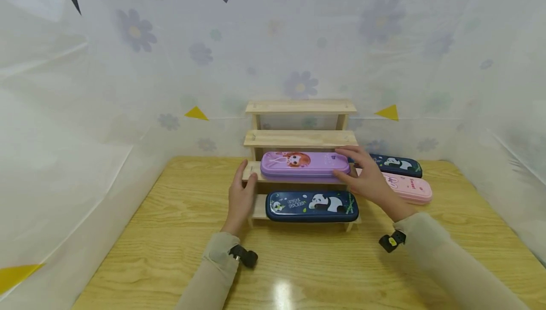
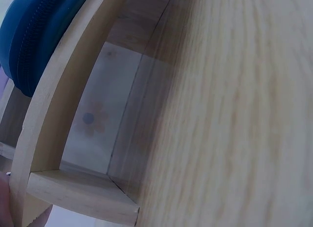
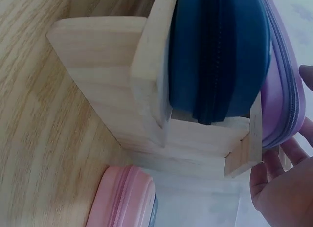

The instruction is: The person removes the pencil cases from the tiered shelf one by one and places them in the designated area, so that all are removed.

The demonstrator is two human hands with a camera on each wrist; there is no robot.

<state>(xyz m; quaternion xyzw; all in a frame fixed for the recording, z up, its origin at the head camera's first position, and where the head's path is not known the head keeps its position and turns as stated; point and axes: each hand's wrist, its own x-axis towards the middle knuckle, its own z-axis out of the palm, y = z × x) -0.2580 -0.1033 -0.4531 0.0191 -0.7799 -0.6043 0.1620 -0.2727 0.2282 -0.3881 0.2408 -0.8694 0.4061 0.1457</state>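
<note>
A purple zip pencil case (image 1: 304, 167) with a cartoon girl lies lengthwise on the second step of a wooden tiered stand (image 1: 300, 138). My right hand (image 1: 368, 177) grips its right end, thumb at the front edge and fingers at the back. The right wrist view shows the fingertips (image 3: 293, 151) against the end of the case. My left hand (image 1: 241, 201) is at the left end of that step, fingers fairly straight, beside the wood and apart from the purple case. On the lowest step sits a dark blue panda pencil case (image 1: 313, 206).
Right of the stand, a pink pencil case (image 1: 411, 187) lies on the wooden table (image 1: 170, 253), with another dark blue panda case (image 1: 401, 164) behind it. The two upper steps of the stand are bare. Pale flowered sheeting (image 1: 264, 35) hangs behind and at both sides.
</note>
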